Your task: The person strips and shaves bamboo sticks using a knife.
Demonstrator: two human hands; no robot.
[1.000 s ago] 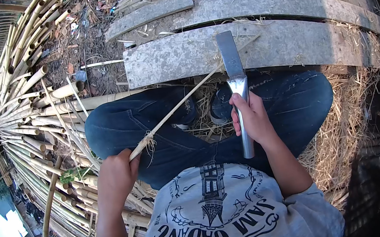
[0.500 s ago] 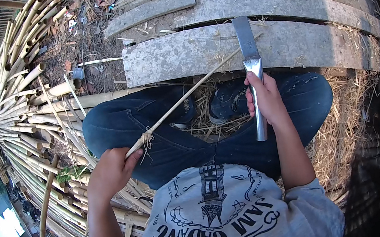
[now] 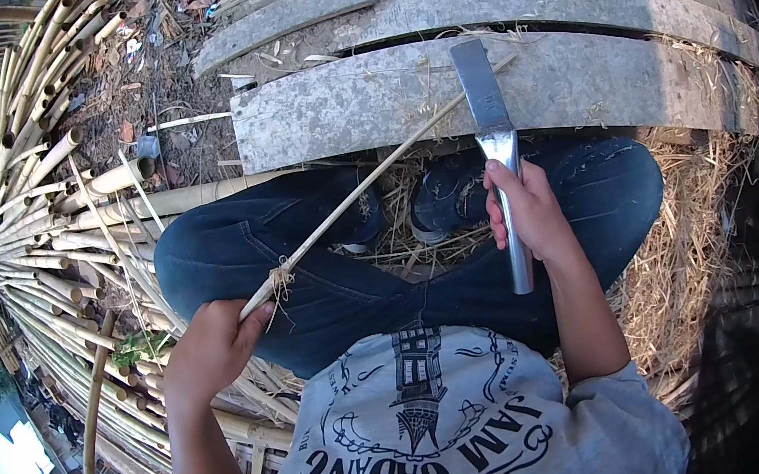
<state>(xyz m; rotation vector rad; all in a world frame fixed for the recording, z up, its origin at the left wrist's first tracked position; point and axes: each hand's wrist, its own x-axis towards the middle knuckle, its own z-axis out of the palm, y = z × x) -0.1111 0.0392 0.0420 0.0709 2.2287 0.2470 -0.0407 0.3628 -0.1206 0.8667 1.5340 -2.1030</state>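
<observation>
Silvery metal catches the light: that's the knife (image 3: 483, 97), broad and square-ended, and your right hand (image 3: 527, 211) is wrapped round its shiny handle, thumb laid along the front. Over on the other side, your left hand (image 3: 209, 346) grips the near end of a thin bamboo stick (image 3: 361, 187), thumb pressed along it, so your two hands sit well apart, each full. Just beyond that left thumb, a tuft of curled shavings (image 3: 279, 277) clings to the stick. From there it slants away over your dark jeans (image 3: 250, 250) and out above the nearest wooden plank (image 3: 318, 121), its far tip poking past the blade. Blade and stick cross in this view, though you can't tell from here whether they touch. Your shoes (image 3: 441, 211) show between your bent legs, with loose straw (image 3: 676, 246) heaped by your right knee. Bamboo poles (image 3: 50, 295) fan out in a great stack to your left, and a smaller board (image 3: 291, 21) lies across the planks ahead.
</observation>
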